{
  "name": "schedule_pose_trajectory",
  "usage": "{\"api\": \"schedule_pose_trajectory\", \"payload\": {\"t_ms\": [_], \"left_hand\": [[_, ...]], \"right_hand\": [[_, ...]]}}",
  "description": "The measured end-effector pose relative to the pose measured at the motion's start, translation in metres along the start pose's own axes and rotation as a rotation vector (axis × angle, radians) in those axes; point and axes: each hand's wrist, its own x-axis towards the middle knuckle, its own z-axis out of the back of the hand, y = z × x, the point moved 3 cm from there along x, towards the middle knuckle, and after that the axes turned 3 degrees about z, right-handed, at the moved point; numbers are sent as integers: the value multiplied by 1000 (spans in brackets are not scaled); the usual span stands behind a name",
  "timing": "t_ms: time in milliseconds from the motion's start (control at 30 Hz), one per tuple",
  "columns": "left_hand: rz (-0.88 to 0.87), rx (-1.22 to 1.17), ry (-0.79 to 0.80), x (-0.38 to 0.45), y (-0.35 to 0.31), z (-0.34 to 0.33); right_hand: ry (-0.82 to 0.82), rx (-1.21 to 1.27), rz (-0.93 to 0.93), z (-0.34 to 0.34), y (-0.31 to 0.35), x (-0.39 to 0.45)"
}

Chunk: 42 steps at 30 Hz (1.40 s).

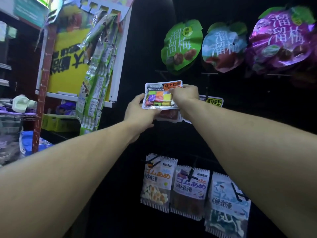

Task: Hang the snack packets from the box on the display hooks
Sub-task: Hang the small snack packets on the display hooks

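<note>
A clear snack packet (158, 95) with coloured candy cubes and an orange label is held up against the black display wall. My left hand (139, 114) grips its lower left corner. My right hand (186, 98) pinches its right edge. A second packet with red contents (169, 115) lies just under it, between both hands. A yellow-labelled packet (214, 101) hangs on a hook right behind my right hand. The box is not in view.
Three round plum bags (181, 47) hang in the row above. Three gummy packets (188, 188) hang on black hooks below. To the left stands a white rack (120, 54) with hanging green packet strips, beside cluttered shelves (20, 107).
</note>
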Motion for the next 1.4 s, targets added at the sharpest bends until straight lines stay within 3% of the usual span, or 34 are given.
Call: {"api": "schedule_pose_trajectory", "payload": {"t_ms": [333, 633, 867, 1133, 1267, 1400], "left_hand": [[-36, 160, 44, 3, 10, -7], [131, 452, 224, 2, 32, -19], [115, 508, 152, -21, 24, -13], [-217, 416, -100, -139, 21, -58], [-316, 296, 95, -258, 75, -101], [-110, 329, 341, -376, 168, -120]], "right_hand": [[-76, -130, 13, 0, -2, 5], [-20, -371, 9, -1, -30, 14], [52, -441, 57, 29, -29, -16], [-232, -202, 356, 150, -55, -155], [-171, -153, 407, 206, -124, -266], [1, -292, 184, 249, -229, -374]]}}
